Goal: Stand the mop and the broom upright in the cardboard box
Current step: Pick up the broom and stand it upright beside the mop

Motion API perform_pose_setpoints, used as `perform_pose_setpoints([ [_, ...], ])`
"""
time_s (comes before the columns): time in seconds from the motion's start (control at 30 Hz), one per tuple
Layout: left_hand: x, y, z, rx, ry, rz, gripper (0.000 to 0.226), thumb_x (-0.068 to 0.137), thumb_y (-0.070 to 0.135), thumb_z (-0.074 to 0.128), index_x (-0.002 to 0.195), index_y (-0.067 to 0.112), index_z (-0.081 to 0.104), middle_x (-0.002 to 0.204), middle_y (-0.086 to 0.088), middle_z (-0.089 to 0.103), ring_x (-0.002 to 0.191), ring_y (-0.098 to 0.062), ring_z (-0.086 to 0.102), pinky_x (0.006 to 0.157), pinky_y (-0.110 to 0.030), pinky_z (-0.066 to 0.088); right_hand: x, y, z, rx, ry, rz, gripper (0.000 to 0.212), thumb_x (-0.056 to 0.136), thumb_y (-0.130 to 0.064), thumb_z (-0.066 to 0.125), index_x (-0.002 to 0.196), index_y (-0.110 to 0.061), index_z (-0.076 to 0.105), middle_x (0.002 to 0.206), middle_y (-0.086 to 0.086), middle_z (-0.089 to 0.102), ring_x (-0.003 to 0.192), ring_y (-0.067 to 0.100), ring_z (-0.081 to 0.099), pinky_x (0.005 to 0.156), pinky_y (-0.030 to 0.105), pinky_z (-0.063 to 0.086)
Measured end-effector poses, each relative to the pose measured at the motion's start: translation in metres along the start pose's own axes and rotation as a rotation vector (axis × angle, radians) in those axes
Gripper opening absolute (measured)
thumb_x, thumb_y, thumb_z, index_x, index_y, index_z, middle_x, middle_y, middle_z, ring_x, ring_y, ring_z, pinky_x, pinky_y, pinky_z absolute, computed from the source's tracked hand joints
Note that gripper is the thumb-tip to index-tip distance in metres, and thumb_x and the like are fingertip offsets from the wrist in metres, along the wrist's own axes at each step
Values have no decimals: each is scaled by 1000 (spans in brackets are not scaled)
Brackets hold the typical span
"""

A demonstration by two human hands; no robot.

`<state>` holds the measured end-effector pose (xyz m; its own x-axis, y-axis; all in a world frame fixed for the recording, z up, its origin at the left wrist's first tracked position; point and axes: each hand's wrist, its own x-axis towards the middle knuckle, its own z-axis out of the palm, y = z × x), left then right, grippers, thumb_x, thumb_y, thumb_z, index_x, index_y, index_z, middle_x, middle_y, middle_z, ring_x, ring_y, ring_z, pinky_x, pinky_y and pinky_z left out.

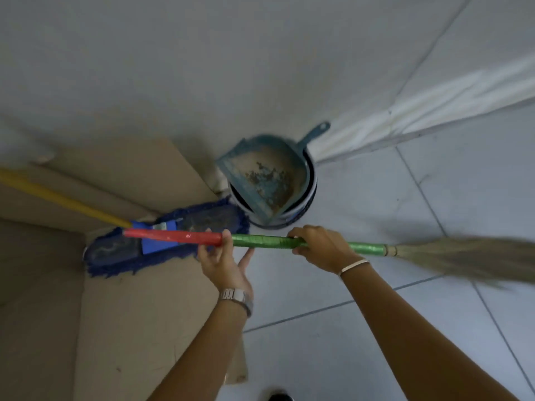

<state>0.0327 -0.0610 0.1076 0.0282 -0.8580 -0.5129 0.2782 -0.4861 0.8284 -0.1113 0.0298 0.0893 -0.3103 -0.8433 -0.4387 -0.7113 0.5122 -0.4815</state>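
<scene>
Both of my hands hold a broom (266, 241) level across the middle of the view. Its handle is red at the left end and green toward the right, and its straw bristles (469, 257) blur off to the right. My left hand (223, 263) grips where red meets green. My right hand (321, 247) grips the green part. Under the red end, the blue mop head (121, 256) stands head up in the open cardboard box (130, 314) at lower left. Its yellow handle (58, 198) slants away to the upper left.
A blue dustpan (260, 180) stands in a round bucket (292, 218) against the wall, just beyond the broom. Pale tiled floor (376, 328) lies to the right. The tip of a dark shoe (279, 397) shows at the bottom edge.
</scene>
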Motion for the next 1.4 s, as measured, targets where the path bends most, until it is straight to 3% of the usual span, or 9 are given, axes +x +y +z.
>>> perform_pose_setpoints([
  [0.23,-72,178,96,91,-264,267,27,77,11,72,88,31,58,91,11,63,73,4,67,54,-32,59,-51,-79,-149,308,212,-17,35,79,-25,69,113,-24,60,109,9,70,100,31,62,84,37,50],
  [0.4,-164,305,139,133,-481,444,45,76,3,70,97,39,54,76,11,61,63,1,66,44,-25,54,-124,-139,-252,564,330,-101,25,69,-15,79,93,-16,74,90,5,76,86,19,71,80,34,55],
  [0.53,-235,401,143,234,-680,512,42,74,-2,70,96,31,56,66,17,61,61,-2,64,49,-31,59,-185,-195,-311,724,353,-178,20,64,-6,82,82,-10,76,80,5,76,73,17,71,74,30,59],
  [0.67,-288,486,126,344,-838,585,28,74,1,71,88,22,60,74,4,55,65,-7,65,55,-34,60,-234,-259,-351,790,390,-225,24,59,-8,86,78,-4,73,78,17,74,72,27,70,71,38,59],
  [0.83,-340,582,97,379,-887,716,31,73,-1,71,88,24,60,81,3,55,67,-6,64,57,-36,60,-278,-344,-390,807,387,-354,23,60,0,83,71,-7,65,66,6,67,61,18,63,62,31,55],
  [0.97,-359,653,63,371,-869,812,30,76,-1,70,90,23,59,86,3,54,66,-4,61,59,-38,58,-295,-415,-409,803,408,-488,27,59,-1,84,72,-9,62,72,12,70,67,24,65,70,39,56],
  [1.03,-359,683,42,367,-851,854,29,77,0,69,91,23,58,84,5,54,64,-2,62,58,-37,59,-297,-449,-411,797,410,-553,27,59,-2,84,75,-12,64,74,7,71,68,20,66,71,34,57],
  [1.23,-315,751,-23,320,-762,879,26,79,4,69,97,20,58,87,5,52,67,-3,65,61,-38,60,-272,-546,-394,785,390,-652,29,61,-3,84,85,-12,70,81,10,72,71,17,65,69,18,55],
  [1.4,-243,792,-79,312,-712,814,26,79,5,69,98,19,58,86,8,51,69,-4,66,66,-45,60,-227,-621,-357,765,356,-611,29,61,-2,84,84,-9,69,81,14,71,72,20,64,69,19,55],
])
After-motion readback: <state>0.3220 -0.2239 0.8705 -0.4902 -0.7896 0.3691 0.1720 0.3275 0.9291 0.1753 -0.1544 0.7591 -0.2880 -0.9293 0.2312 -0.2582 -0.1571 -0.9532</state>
